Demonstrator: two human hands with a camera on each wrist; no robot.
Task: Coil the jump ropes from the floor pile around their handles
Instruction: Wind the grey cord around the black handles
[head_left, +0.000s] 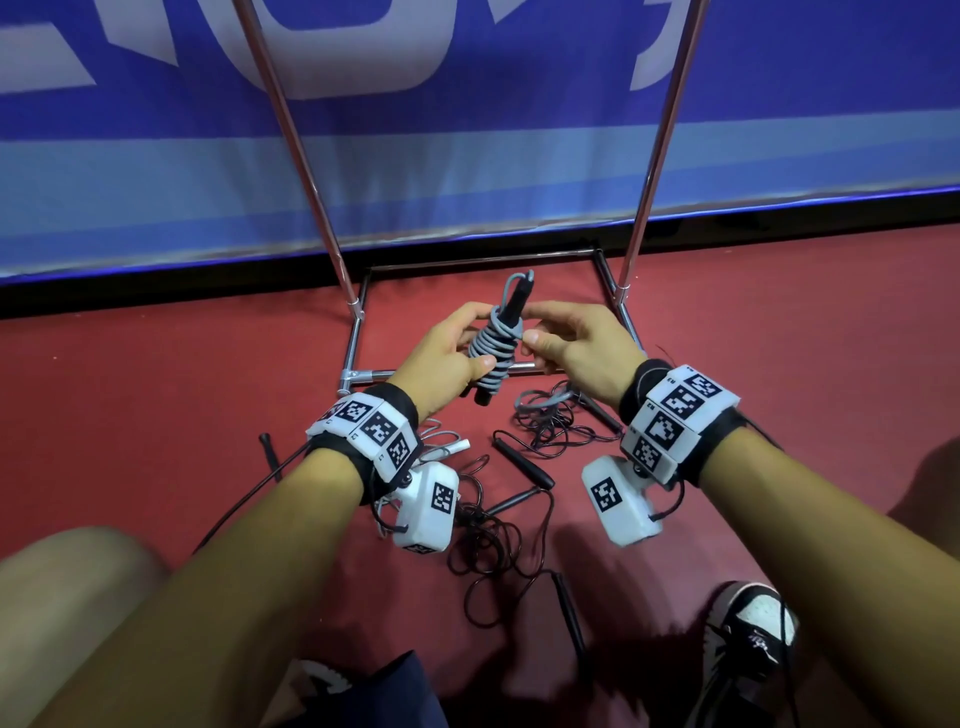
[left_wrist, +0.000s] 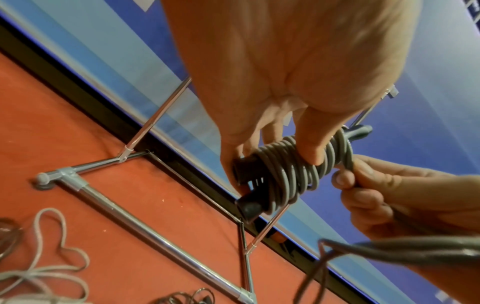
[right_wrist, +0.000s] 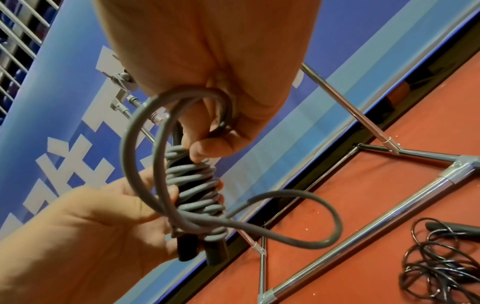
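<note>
Fingers (head_left: 470, 332) round one coiled rope (head_left: 493, 348)

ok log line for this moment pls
left hand grips grey rope coil | right hand pinches loose end | black ropes uncoiled on floor

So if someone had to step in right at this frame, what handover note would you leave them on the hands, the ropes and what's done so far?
Left hand: grips the grey jump rope bundle, thumb pressed on the coils round its two black handles.
Right hand: pinches the grey rope's loose end beside the top of the coil; a free loop still hangs out.
Done: grey rope almost fully wound.
Left: finish off that loop, then coil the black ropes and the light grey one tangled on the red floor, in front of the metal stand.
</note>
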